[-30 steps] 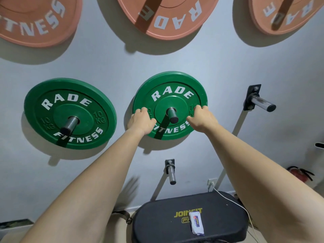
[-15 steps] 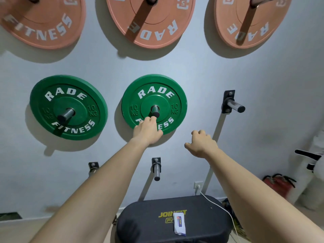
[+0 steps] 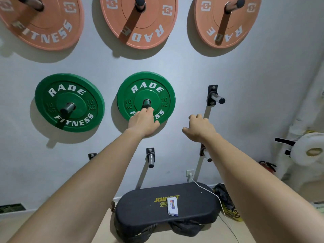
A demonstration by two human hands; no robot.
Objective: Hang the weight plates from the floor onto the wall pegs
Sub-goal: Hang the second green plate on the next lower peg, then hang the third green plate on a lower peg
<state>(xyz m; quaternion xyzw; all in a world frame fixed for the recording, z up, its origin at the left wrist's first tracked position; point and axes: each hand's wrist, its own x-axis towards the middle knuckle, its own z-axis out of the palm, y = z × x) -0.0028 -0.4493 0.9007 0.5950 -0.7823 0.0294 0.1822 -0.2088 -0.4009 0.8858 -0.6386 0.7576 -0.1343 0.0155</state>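
A green 10 kg weight plate point(image 3: 146, 88) hangs on a wall peg in the middle of the wall. My left hand point(image 3: 143, 122) lies against its lower face, fingers touching just under the peg end point(image 3: 147, 102). My right hand point(image 3: 199, 128) hovers in the air to the right of that plate, fingers loosely curled, holding nothing. A second green plate point(image 3: 69, 102) hangs on a peg to the left. Three orange plates point(image 3: 140, 23) hang in the row above. A bare peg point(image 3: 216, 98) sticks out to the right of my right hand.
Lower bare pegs point(image 3: 150, 157) jut from the wall. A black padded case point(image 3: 166, 207) with a small white packet point(image 3: 172, 206) on it sits on the floor below. A white cable runs from a wall socket point(image 3: 190, 173). White rolled items point(image 3: 312, 151) stand at the right.
Both hands have come off the rim of the middle green plate. The left one slid down onto its lower face; the right one dropped away to the right and hangs free.
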